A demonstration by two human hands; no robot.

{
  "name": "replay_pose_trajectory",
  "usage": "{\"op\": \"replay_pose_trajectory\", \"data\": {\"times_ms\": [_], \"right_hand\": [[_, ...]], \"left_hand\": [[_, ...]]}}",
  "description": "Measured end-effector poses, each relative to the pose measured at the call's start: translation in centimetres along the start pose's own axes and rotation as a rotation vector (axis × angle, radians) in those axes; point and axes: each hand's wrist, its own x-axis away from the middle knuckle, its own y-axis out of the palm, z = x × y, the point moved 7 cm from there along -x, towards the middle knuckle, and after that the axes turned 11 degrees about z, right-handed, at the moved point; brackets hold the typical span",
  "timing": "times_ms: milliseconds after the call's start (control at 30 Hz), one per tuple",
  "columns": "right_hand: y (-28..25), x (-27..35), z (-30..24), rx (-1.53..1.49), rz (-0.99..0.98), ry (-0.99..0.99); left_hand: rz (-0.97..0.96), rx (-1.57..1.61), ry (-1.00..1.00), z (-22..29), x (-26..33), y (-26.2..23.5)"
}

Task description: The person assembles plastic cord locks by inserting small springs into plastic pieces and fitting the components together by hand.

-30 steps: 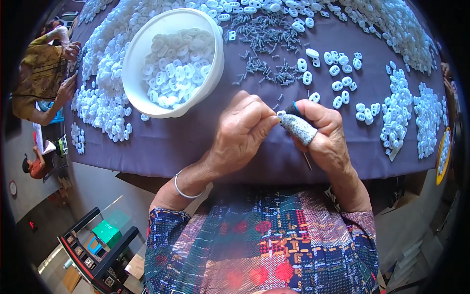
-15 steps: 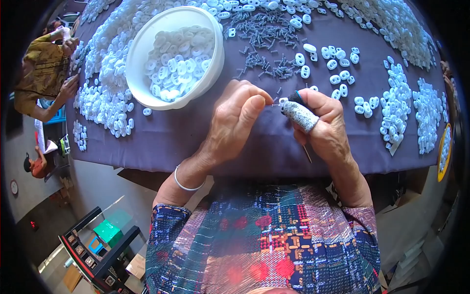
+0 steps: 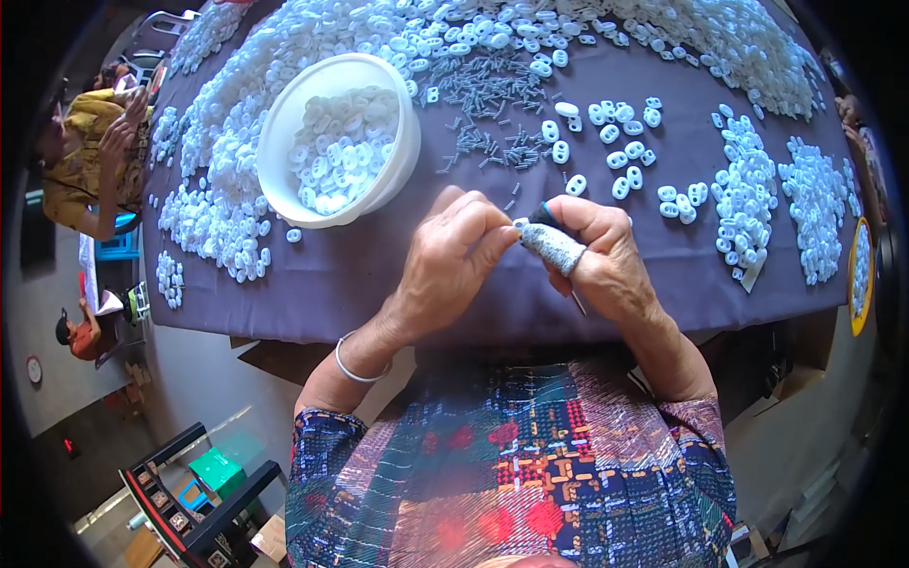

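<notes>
Head view, left hand grip pinched on small white piece, right hand closed round wrapped tool

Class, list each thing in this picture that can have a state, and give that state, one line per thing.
white bowl: upright, partly filled with white pieces
left hand: fingertips pinched on a small white piece
right hand: closed around a grey wrapped tool
grey wrapped tool: held, tilted
grey pins: loose, scattered on the cloth
purple cloth: spread flat over the table
</notes>
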Motion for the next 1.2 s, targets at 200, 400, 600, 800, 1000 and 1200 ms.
{"op": "replay_pose_trajectory", "data": {"times_ms": [200,400,600,800,1000,1200], "right_hand": [[-0.8,1.3,0.2,0.024,-0.092,0.059],[-3.5,1.8,-1.2,-0.065,0.147,-0.11],[-6.7,1.4,-0.7,-0.104,0.295,-0.122],[-7.5,1.4,-0.1,-0.109,0.319,-0.168],[-7.2,1.6,0.3,-0.139,0.323,-0.159],[-6.8,2.0,0.2,-0.127,0.293,-0.149]], "left_hand": [[-0.008,0.117,-0.027,0.6,0.5,1.1],[0.018,-0.032,0.024,1.9,-2.1,1.5],[0.104,-0.512,0.11,-0.8,-5.6,3.6],[0.0,-0.594,0.158,-1.0,-7.0,5.9],[0.01,-0.439,0.24,0.0,-6.0,5.3],[-0.273,-0.131,0.088,1.0,-2.2,1.6]]}}
